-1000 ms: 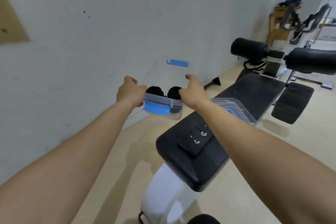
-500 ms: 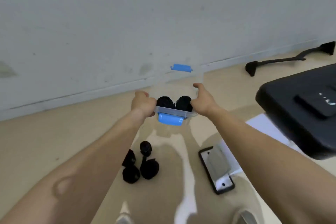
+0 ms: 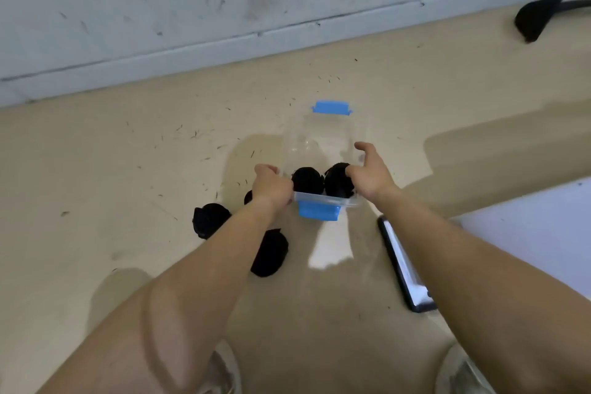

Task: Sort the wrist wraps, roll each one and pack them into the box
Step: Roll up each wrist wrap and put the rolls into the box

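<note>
Gripping the clear box (image 3: 319, 201) at its near end: left grip (image 3: 271, 184) curled round the left wall, right grip (image 3: 371, 174) hooked over the right rim. Inside the box at that end, two rolled black wraps (image 3: 307, 181). Left of the box on the floor (image 3: 128, 153), three other wraps (image 3: 209, 221), one half hidden by the left wrist (image 3: 260, 201); right of the box, one phone (image 3: 399, 262).
</note>
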